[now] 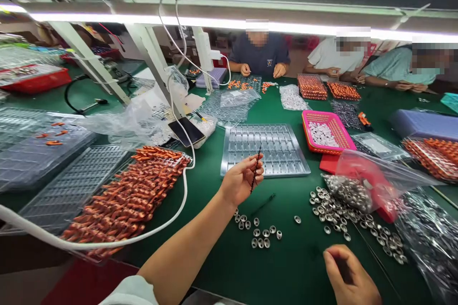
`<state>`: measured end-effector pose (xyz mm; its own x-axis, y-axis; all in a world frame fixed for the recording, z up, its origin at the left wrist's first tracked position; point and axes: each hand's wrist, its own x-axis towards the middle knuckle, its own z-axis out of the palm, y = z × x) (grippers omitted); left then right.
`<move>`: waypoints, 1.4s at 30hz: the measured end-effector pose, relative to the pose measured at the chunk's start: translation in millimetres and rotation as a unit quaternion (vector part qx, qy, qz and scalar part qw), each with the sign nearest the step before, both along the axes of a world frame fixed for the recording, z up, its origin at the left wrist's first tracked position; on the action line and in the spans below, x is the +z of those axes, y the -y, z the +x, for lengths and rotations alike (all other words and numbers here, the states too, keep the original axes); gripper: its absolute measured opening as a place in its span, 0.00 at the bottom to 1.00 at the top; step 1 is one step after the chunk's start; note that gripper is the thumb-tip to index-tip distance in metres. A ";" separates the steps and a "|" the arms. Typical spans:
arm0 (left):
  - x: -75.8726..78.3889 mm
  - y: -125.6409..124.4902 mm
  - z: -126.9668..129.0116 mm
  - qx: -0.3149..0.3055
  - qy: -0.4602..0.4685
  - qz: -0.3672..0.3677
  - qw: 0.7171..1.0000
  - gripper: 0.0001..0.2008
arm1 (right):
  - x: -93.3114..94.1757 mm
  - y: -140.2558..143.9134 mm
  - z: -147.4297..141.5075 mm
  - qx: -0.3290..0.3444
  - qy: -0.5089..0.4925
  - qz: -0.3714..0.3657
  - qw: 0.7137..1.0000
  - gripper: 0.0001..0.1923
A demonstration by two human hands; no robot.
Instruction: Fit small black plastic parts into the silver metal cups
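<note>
My left hand (240,178) is raised over the green table and pinches a thin black rod (256,167) that points up toward a clear plastic tray (263,148). My right hand (348,274) rests low at the front right with its fingers curled together; whether it holds a small part is hidden. Small silver metal rings (258,233) lie scattered below my left hand. A larger spread of the same rings (339,212) lies just above my right hand. A second thin black rod (263,204) lies on the table between the hands.
A tray piled with orange parts (129,195) sits at the left under a white cable (107,243). A pink basket (326,131), a bag of silver rings (361,186) and a phone (186,131) lie nearby. Three people work at the far side.
</note>
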<state>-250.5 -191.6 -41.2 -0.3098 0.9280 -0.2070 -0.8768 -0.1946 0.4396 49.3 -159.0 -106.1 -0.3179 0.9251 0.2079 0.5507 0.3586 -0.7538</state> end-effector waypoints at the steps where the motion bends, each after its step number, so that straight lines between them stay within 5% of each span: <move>1: -0.9 -0.3 0.9 -0.013 -0.049 -0.026 0.998 0.09 | 1.7 0.8 0.1 -0.001 0.008 0.002 1.000 0.11; 11: -13.1 -4.3 7.8 -0.041 -0.333 -0.162 0.928 0.10 | -0.8 4.8 0.8 0.029 0.017 0.026 0.999 0.12; 21: -27.8 4.2 -7.0 -0.123 -0.615 -0.223 0.746 0.10 | -4.9 4.2 -2.7 0.087 0.030 0.081 0.992 0.09; 30: -36.7 -0.1 3.9 -0.174 -0.695 -0.236 0.657 0.12 | 2.4 6.3 -8.2 0.065 0.030 0.063 0.995 0.11; 42: -28.7 6.0 14.8 -0.180 -0.742 -0.228 0.604 0.11 | -7.9 4.5 -4.5 0.091 0.002 0.049 0.995 0.11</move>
